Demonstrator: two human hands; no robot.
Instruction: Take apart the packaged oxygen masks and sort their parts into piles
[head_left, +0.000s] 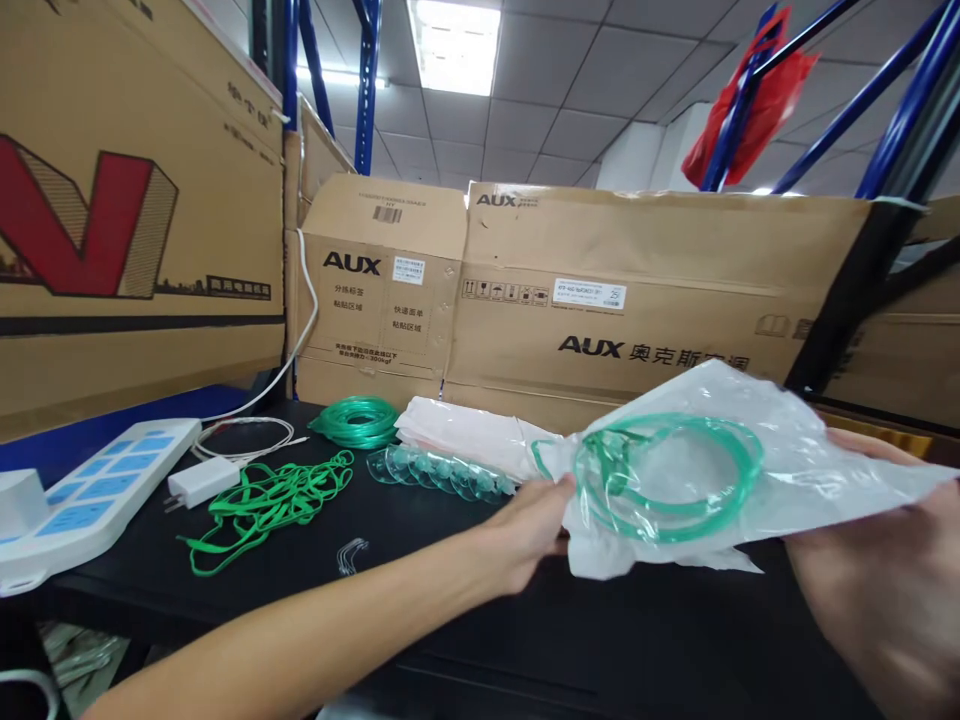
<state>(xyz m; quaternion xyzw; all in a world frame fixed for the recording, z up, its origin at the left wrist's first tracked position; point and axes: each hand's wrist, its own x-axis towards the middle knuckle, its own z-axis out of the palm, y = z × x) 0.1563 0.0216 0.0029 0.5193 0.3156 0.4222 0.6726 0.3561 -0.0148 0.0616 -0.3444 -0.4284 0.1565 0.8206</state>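
Plastic bag, clear and crinkly, is up in the air over the black table, on the right side of the head view. Inside the bag sits a coil of green tubing, curled round in a big loop. You can see it right through the plastic. A bit of the green tube pokes out at the bag's left end, close to the left hand.

The left hand reaches in from the bottom left. Its fingers are pinched on the left end of the bag, so it is closed and holding the bag there. The right hand is at the right edge, very near the camera. It is under the right end of the bag and the plastic lies over it. Its fingers look mostly flat; I cannot tell if they grip the bag.

On the table behind the bag lies a pile of more white bags. Just in front of the pile is a row of clear masks, stacked one in another. Another green tube coil lies near the boxes. Loose green straps lie in a messy heap to the left. A white charger and a power strip are further left. Big brown cardboard boxes stand along the back.
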